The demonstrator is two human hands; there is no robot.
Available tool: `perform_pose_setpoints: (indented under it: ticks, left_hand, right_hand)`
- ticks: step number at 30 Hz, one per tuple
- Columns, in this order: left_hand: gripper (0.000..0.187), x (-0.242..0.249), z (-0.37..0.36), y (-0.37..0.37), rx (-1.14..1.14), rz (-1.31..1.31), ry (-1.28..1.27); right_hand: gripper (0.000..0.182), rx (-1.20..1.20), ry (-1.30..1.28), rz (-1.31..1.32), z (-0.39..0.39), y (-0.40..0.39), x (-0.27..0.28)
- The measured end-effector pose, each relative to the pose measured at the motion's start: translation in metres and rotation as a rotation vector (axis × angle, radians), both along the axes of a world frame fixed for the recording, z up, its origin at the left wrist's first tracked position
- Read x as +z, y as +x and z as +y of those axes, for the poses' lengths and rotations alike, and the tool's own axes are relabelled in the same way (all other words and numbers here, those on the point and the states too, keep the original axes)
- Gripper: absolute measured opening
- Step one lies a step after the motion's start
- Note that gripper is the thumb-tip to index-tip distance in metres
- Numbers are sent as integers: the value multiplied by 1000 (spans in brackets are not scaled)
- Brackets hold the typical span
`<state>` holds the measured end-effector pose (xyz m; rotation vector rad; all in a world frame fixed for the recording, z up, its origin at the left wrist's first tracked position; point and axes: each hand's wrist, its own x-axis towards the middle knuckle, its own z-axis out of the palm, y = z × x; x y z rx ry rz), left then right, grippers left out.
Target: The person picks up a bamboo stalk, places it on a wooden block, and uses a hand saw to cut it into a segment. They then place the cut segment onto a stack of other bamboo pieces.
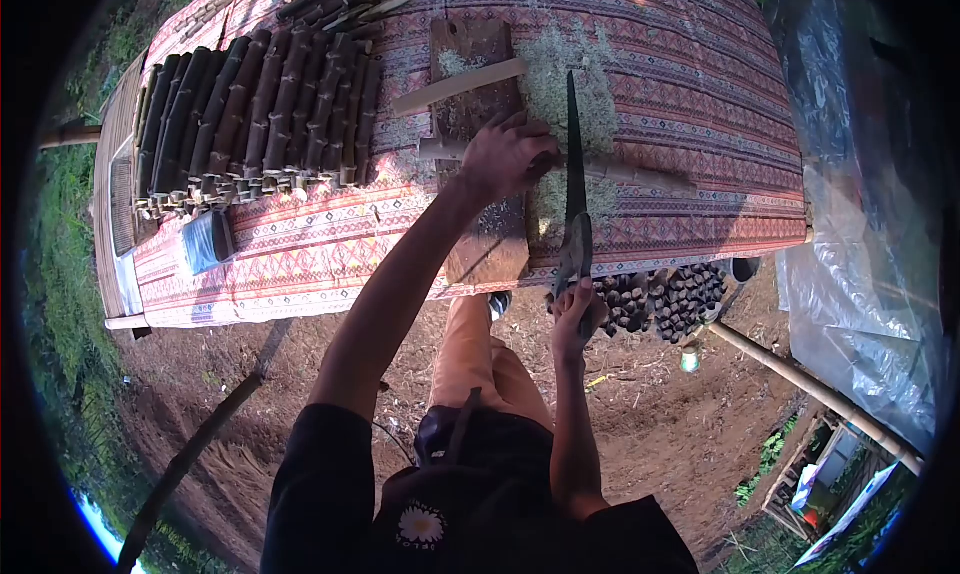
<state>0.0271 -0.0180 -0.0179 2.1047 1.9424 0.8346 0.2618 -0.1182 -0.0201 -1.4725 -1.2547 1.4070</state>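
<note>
My left hand [508, 157] is wrapped round a pale, jointed woody stem [640, 176], which lies crosswise over a thick wooden board [490, 236]. My right hand [578, 309] grips the handle of a hand saw [575, 164] near the table's front edge. Its narrow blade points away from me and crosses the stem just right of my left hand. How deep the teeth sit in the stem cannot be made out. A flat wooden strip [460, 86] rests on the board beyond my left hand. Pale sawdust [570, 79] is scattered around the board and blade.
Many dark cut stems [255, 109] are stacked at the left on the patterned cloth [690, 94]. A small dark plastic-wrapped packet [208, 241] lies before them. More cut pieces [665, 302] are heaped below the table's front edge. Plastic sheeting [850, 224] hangs at the right.
</note>
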Motion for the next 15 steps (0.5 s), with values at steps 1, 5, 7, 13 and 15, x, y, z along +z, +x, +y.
perform_pose_setpoints:
  ticks: [1, 5, 7, 13, 15]
  left_hand:
    - [16, 0, 0, -2, 1, 3, 0]
    - [16, -5, 5, -1, 0, -25, -2]
    - [17, -11, 3, 0, -12, -33, 5]
    - [18, -8, 5, -2, -37, -55, 106]
    - [19, -7, 6, -1, -19, -32, 124]
  right_hand:
    - [54, 14, -19, -46, -15, 13, 11]
    - [53, 42, -7, -53, -82, 54, 29]
    - [53, -1, -92, 16, -81, 45, 29]
    - [52, -44, -101, 132, 17, -21, 0]
    - [53, -31, -23, 0, -25, 6, 2]
